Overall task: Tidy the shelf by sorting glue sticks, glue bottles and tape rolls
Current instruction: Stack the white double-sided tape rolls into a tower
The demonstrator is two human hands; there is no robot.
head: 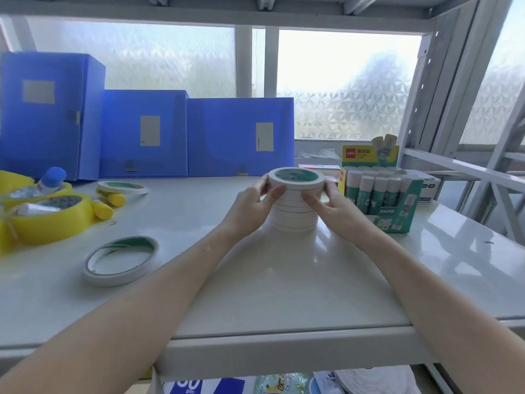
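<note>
- The stack of white tape rolls [295, 203] stands upright on the shelf [284, 280], openings facing up.
- Left hand [257, 204] and right hand [331, 206] grip its opposite sides.

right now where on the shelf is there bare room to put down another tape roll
Bare shelf lies in front of the tape stack, between the forearms. More lies between the stack and the flat roll, and behind it up to the blue boxes. The left end is crowded with yellow rolls and glue bottles; the glue stick box fills the right.
</note>
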